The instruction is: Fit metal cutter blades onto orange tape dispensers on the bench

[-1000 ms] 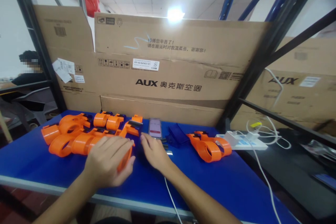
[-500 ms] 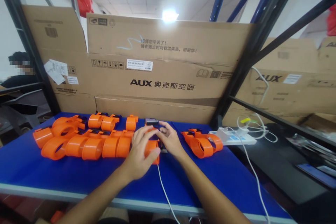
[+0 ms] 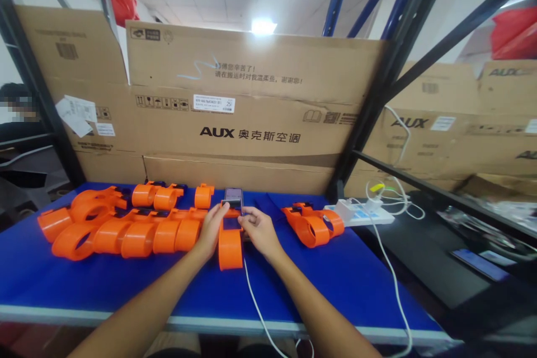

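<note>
Between my hands stands an orange plastic holder with a wide ring at its near end and a dark clip-like part at its far end. My left hand grips its left side, the thumb lying along the dark part. On the other side, my right hand is closed in a pinch at the holder's right edge; what exactly sits between those fingertips is hidden. Just behind the holder lies a phone with its screen lit. A white cable runs from beneath the holder toward the table's front edge.
Several similar orange holders stand in rows on the left of the blue table. A few more lie to the right, beside a white power strip with cables. Cardboard walls the back; a black rack post rises on the right.
My left hand, formerly raised and spread over the holder, has come down to its left side and closed on it. The holder's ring is now uncovered. The whole view has shifted slightly.
</note>
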`<state>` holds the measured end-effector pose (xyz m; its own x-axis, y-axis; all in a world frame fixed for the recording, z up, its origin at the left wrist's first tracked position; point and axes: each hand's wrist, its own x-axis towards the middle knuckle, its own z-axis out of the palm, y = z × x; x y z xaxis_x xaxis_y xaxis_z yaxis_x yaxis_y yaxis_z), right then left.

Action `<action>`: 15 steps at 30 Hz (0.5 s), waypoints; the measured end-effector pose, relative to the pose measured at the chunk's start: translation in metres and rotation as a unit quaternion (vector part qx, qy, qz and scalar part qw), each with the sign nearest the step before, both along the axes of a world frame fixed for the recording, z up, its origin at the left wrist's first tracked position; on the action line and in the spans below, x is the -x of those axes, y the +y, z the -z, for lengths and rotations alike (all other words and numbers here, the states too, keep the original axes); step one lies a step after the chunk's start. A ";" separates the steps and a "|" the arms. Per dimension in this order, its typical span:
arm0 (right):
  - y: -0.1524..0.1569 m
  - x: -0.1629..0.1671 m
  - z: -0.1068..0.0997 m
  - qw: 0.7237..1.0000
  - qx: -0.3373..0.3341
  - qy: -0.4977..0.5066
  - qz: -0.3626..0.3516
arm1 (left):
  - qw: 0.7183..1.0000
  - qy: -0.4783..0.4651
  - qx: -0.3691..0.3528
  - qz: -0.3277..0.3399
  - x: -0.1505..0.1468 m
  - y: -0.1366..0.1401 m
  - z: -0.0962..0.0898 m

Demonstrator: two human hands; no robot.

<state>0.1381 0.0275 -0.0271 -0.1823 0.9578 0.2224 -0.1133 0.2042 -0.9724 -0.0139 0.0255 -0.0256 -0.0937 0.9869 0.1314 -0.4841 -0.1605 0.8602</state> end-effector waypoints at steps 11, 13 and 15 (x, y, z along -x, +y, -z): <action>-0.006 0.003 0.002 0.996 -0.035 -0.066 0.039 | 0.999 -0.011 0.027 0.023 0.003 -0.011 0.000; -0.007 0.003 0.001 0.995 -0.046 -0.078 0.043 | 1.000 0.000 0.019 0.016 0.003 -0.011 -0.001; -0.008 0.003 0.001 0.993 -0.058 -0.091 0.043 | 1.000 0.005 0.016 0.021 0.003 -0.011 -0.001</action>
<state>0.1350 0.0196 -0.0278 -0.1486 0.9415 0.3025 0.0857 0.3170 -0.9445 -0.0168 0.0142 -0.0242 -0.0510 0.9937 0.0998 -0.4808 -0.1120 0.8696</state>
